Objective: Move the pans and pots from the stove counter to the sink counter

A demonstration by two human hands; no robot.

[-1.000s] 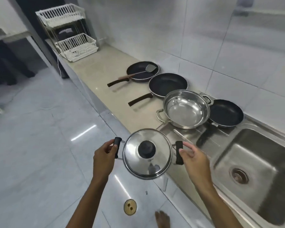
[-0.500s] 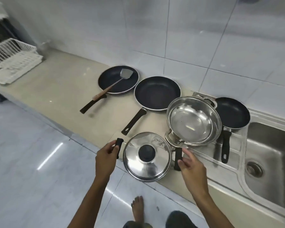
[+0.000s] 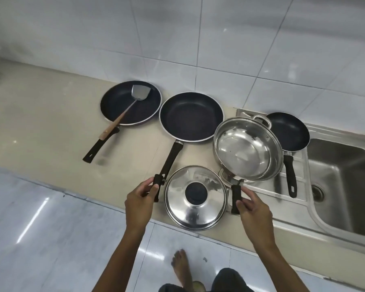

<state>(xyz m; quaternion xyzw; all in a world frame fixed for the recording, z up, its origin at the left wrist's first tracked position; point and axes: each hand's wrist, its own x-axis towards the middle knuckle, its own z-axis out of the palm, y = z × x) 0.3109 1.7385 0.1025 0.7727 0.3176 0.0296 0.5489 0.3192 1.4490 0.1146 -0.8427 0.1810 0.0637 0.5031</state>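
Note:
A steel pot with a shiny lid [image 3: 195,194] and a black knob hangs over the front edge of the beige counter [image 3: 40,114]. My left hand [image 3: 140,201] grips its left black handle and my right hand [image 3: 254,209] grips its right one. Behind it an open steel pot [image 3: 248,149] sits tilted on the sink's drainboard. A small black frying pan [image 3: 288,131] lies to its right. A larger black frying pan [image 3: 191,116] lies on the counter, its handle reaching toward my left hand. Farther left sits a third black pan [image 3: 118,104] with a wooden-handled spatula [image 3: 138,92] in it.
The steel sink basin [image 3: 341,182] with its drain is at the right. White wall tiles rise behind the counter. Glossy floor tiles lie below, with my bare foot [image 3: 180,264] on them near the counter's front.
I have carried the lidded pot forward from over the floor to the counter's front edge, next to the open steel pot. The view has swung to face the counter.

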